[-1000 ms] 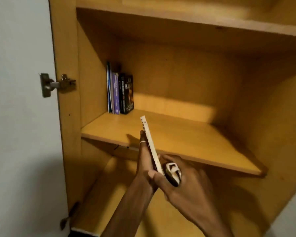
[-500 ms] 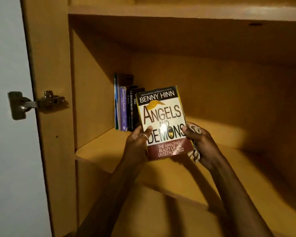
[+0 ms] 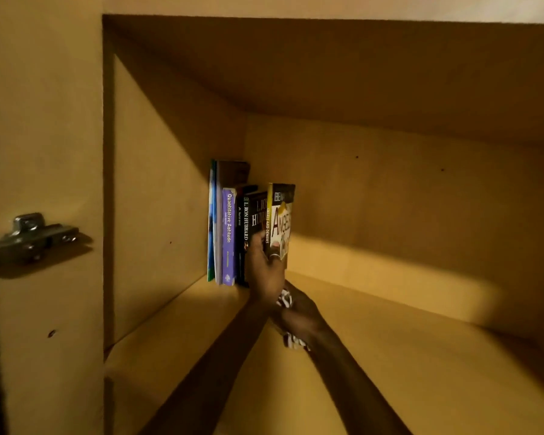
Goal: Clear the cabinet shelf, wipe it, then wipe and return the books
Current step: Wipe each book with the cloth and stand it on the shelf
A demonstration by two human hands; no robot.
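My left hand [image 3: 264, 271] grips the "Angels and Demons" paperback [image 3: 281, 215] near its lower spine. The book stands upright at the right end of a row of upright books [image 3: 230, 233] in the back left corner of the wooden shelf [image 3: 390, 356]. It touches the black L. Ron Hubbard book [image 3: 253, 215] beside it. My right hand [image 3: 299, 315] sits just below and behind the left, holding a crumpled white patterned cloth [image 3: 288, 321].
The cabinet's left side wall [image 3: 157, 199] stands close beside the row of books. A metal door hinge [image 3: 32, 238] sticks out on the left frame. The upper shelf board [image 3: 327, 73] hangs low overhead. Bare shelf extends to the right.
The paperback went from being held flat, cover facing me, with both hands, to standing upright against the row. My right hand let go of it and dropped back with the cloth.
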